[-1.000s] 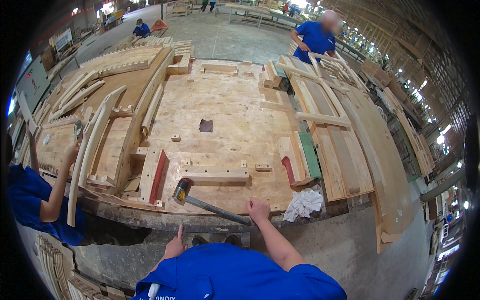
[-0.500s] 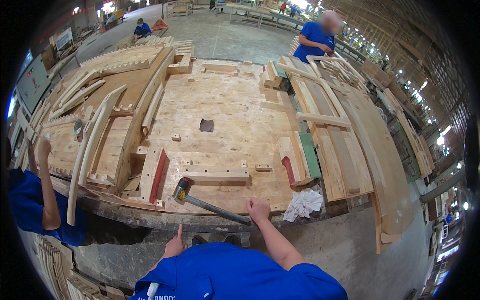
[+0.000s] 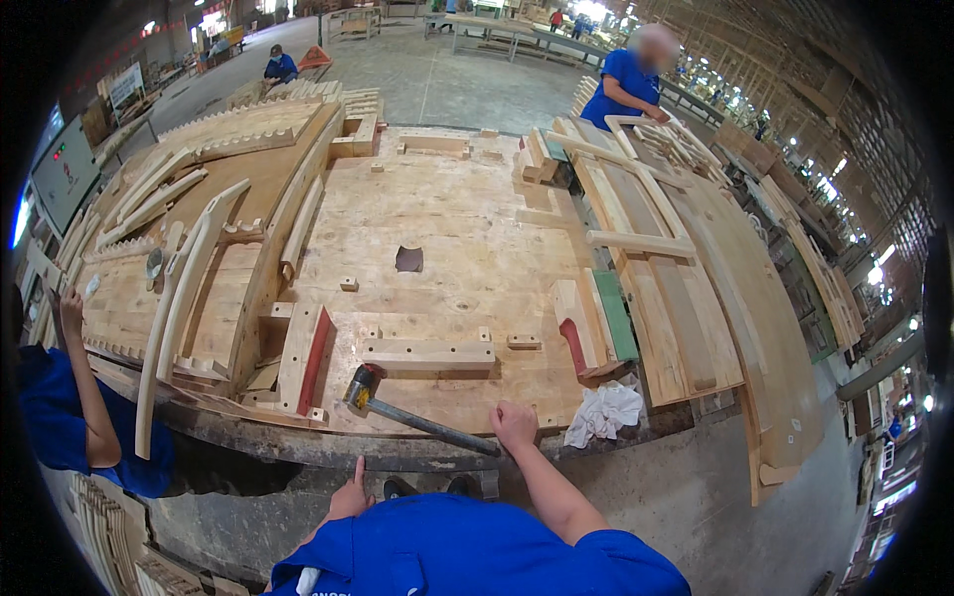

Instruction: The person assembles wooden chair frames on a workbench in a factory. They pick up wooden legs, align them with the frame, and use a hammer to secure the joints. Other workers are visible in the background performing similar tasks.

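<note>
Down at the near edge of the wide plywood workbench (image 3: 447, 209), the right hand (image 3: 514, 425) is closed around the handle end of a dark-handled hammer (image 3: 417, 417), whose head lies by a red-edged wooden block (image 3: 303, 360). A crumpled white rag (image 3: 604, 412) sits just right. The left hand (image 3: 350, 497) hangs below the edge, forefinger extended, seemingly holding nothing.

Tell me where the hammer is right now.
In the head view the hammer lies on the plywood workbench near its front edge, its handle end at the right hand and its head beside a red-edged wooden block.
</note>
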The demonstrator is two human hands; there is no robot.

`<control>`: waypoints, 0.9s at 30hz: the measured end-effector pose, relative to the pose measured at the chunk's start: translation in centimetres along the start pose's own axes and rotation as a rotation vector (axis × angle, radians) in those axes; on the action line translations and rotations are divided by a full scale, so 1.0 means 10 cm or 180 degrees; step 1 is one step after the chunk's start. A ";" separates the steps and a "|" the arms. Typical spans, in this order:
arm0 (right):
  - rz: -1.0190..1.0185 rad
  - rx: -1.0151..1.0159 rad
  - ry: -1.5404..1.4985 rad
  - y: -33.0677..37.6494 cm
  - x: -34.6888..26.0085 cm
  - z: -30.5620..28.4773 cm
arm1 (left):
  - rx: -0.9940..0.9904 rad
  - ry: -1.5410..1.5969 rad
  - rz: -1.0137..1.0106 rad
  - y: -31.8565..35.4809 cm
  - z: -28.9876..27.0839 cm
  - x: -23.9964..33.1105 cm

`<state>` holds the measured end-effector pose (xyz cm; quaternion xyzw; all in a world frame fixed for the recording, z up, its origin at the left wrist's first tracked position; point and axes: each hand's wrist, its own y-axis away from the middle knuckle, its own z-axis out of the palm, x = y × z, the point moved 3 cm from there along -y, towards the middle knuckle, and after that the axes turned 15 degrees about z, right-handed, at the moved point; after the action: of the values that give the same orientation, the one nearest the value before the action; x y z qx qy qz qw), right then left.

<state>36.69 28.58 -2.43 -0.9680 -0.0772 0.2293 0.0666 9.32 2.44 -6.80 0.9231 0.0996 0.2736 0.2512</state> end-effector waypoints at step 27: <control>0.0108 -0.0065 0.0198 -0.01 -0.02 0.08 | 0.0065 0.0027 0.0126 0.05 -0.03 0.05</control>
<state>36.17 28.68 -3.02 -0.9764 -0.0609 0.1995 0.0552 9.55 2.33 -6.13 0.9263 0.0851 0.2814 0.2358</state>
